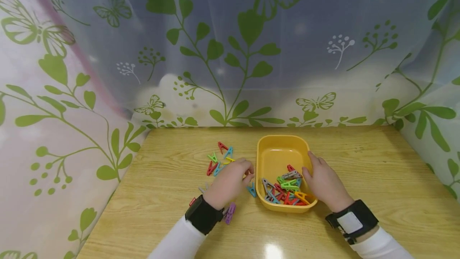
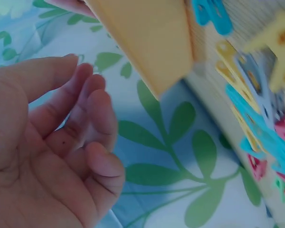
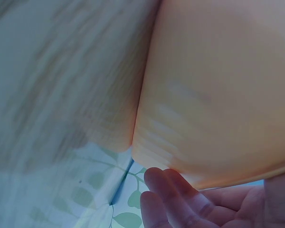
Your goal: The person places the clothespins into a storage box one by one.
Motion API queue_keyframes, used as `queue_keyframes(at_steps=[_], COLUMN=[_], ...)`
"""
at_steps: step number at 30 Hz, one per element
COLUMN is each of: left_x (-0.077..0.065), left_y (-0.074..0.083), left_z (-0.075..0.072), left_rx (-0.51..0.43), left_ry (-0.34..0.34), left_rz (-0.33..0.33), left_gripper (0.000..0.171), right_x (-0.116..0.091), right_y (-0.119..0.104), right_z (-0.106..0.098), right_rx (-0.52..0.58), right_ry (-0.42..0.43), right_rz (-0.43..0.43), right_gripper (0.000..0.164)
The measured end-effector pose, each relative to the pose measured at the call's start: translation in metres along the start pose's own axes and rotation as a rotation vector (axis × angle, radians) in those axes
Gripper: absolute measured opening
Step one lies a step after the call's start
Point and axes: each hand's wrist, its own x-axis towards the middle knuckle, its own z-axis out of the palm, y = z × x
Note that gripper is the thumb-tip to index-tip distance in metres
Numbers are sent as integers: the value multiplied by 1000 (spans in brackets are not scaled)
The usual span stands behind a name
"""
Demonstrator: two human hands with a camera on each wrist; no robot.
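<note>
My left hand [image 1: 231,179] is just left of a yellow plastic basin [image 1: 282,142], its fingers loosely bent and holding nothing; the left wrist view shows the bare palm [image 2: 42,156]. By its fingertips a blue clothespin [image 1: 252,190] lies against the basin's left side. My right hand [image 1: 327,181] holds the basin's right rim, thumb over the inside and fingers [image 3: 173,190] along the outer wall. Inside, a pile of mixed clothespins [image 1: 288,185] fills the near end. More clothespins lie left of the basin, among them red [image 1: 222,147] and green [image 1: 213,157] ones, partly hidden by the left hand.
A purple clothespin [image 1: 230,213] lies beside the left wrist, on the wooden table [image 1: 363,163]. Curtains [image 1: 230,51] printed with leaves and butterflies enclose the table at the back and both sides.
</note>
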Motion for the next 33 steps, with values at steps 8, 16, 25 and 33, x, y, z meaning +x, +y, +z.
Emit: queue_keyframes(at_steps=[8,16,25,33], left_x=[-4,-7,-8,-10], left_y=[-20,-28,-28,-26], left_z=[8,21,27,26], left_rx=[77,79,96,132], left_ry=[-137,-192,-217,-174], left_rz=[-20,-9,-31,48], left_gripper=[5,12,7,6], right_x=[-1,-2,0,0], right_y=[0,2,2,2], right_z=[0,1,3,2], right_rx=[8,12,4,1], right_ry=[8,11,8,12], right_rz=[-7,-4,2,-1], right_gripper=[62,63,63,63])
